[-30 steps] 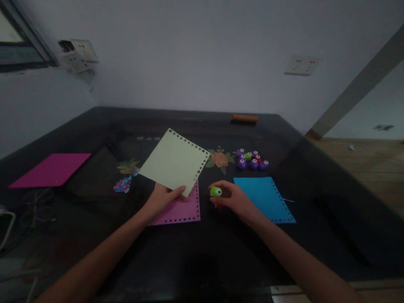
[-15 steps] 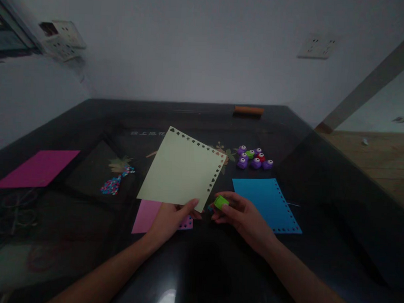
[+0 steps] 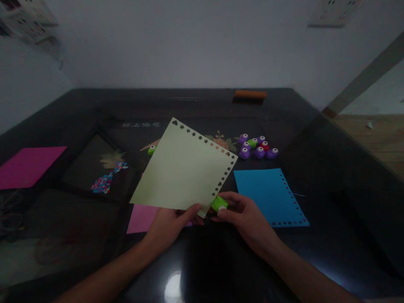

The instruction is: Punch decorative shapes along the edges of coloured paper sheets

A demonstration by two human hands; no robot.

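Note:
My left hand [image 3: 177,222] pinches the lower edge of a pale yellow-green sheet of paper [image 3: 182,173], thumb on top. Small shapes, such as hearts and stars, are punched along its top and right edges. Between the fingers and thumb of my right hand [image 3: 241,213] is a green craft punch [image 3: 220,204], set at the sheet's lower right edge. Its far side is hidden, so I cannot tell how far the paper sits inside it. Partly under the held sheet lies a pink sheet [image 3: 140,218]. A blue sheet [image 3: 260,190] with punched edges lies to the right.
Several purple, green and red punches [image 3: 259,147] cluster behind the blue sheet. Another green punch [image 3: 151,149] peeks out left of the held paper. Coloured paper bits [image 3: 102,183] and a magenta sheet [image 3: 27,168] lie left. An orange-brown roll [image 3: 250,94] rests at the back.
The green punch has come from just right of the paper up against its lower right edge. The sheet has shifted slightly, and the head view has tilted down a little.

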